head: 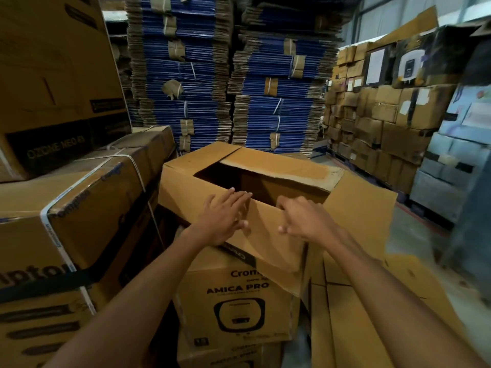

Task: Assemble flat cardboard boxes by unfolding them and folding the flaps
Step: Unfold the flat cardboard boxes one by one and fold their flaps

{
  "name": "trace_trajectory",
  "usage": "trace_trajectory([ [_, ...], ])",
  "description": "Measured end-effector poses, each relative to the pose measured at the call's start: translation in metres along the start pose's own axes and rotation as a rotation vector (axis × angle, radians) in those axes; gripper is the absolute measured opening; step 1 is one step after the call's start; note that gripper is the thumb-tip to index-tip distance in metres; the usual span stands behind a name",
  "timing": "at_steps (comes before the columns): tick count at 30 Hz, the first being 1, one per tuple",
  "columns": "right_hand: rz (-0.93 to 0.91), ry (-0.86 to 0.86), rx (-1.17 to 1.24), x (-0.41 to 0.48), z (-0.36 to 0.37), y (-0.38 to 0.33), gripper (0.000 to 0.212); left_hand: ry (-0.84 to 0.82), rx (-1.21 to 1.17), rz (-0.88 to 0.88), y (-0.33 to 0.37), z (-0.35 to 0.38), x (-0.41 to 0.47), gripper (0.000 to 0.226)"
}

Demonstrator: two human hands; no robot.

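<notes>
**Near Flap Taken in Hand on an Opened Box**

The cardboard box (263, 187) has been unfolded and is stood on a printed carton (233, 301), apparently so that its top is brought to working height. The left flap (191, 187) and far flap (281, 168) are turned inward, while the right flap (364, 208) is splayed outward. The near flap (268, 240) is held at its free edge. The left hand (225, 216) is laid flat on it with fingers straight and close together, probably to steady the panel. The right hand (303, 219) is curled over the edge, thumb on the outer face, so that the flap can be steered. Folding is judged partly done. Bundles of flat blue cartons (186, 75) are stacked behind.
</notes>
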State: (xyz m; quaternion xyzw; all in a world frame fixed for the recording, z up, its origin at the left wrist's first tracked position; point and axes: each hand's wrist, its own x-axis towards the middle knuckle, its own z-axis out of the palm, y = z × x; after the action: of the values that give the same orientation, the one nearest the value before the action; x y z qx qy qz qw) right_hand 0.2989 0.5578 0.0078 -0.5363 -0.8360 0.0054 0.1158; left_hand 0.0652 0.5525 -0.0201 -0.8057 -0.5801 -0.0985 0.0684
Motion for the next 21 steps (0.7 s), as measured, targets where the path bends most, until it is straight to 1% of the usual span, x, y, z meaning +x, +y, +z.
trace_trajectory([
  [2, 0.018, -0.007, -0.028, -0.008, -0.003, 0.024, 0.029, 0.064, -0.030, -0.030, -0.009, -0.001, 0.000, 0.065],
  [4, 0.092, 0.023, -0.048, -0.015, -0.009, 0.055, 0.029, 0.101, -0.022, -0.071, -0.020, -0.001, 0.000, 0.059],
  [5, 0.143, 0.051, -0.045, -0.018, -0.012, 0.070, 0.030, 0.093, -0.001, -0.095, -0.025, 0.000, 0.000, 0.059],
  [7, 0.240, 0.085, -0.037, -0.023, -0.017, 0.092, 0.028, 0.056, 0.054, -0.132, -0.027, 0.002, -0.001, 0.066],
  [9, 0.282, 0.071, -0.046, -0.025, -0.018, 0.102, 0.027, 0.043, 0.079, -0.140, -0.018, 0.005, -0.002, 0.068],
  [10, 0.273, 0.052, -0.058, -0.024, -0.017, 0.102, 0.029, 0.055, 0.067, -0.147, -0.010, 0.005, -0.001, 0.066],
  [12, 0.196, 0.030, -0.058, -0.022, -0.014, 0.090, 0.030, 0.081, 0.030, -0.164, 0.005, 0.004, 0.001, 0.061],
  [15, 0.049, 0.040, 0.038, -0.011, 0.000, 0.048, 0.034, 0.093, 0.031, -0.125, 0.029, 0.006, 0.003, 0.059],
  [17, -0.058, 0.095, 0.063, 0.001, 0.019, 0.016, 0.037, 0.088, 0.068, -0.101, 0.041, 0.006, 0.003, 0.058],
  [18, -0.097, 0.126, 0.066, 0.007, 0.029, 0.005, 0.035, 0.082, 0.078, -0.104, 0.043, 0.004, 0.003, 0.055],
  [19, -0.114, 0.163, 0.057, 0.010, 0.036, -0.002, 0.032, 0.071, 0.077, -0.117, 0.043, 0.002, 0.003, 0.054],
  [21, -0.100, 0.216, 0.041, 0.013, 0.044, -0.002, 0.031, 0.057, 0.074, -0.151, 0.038, -0.005, 0.002, 0.060],
])
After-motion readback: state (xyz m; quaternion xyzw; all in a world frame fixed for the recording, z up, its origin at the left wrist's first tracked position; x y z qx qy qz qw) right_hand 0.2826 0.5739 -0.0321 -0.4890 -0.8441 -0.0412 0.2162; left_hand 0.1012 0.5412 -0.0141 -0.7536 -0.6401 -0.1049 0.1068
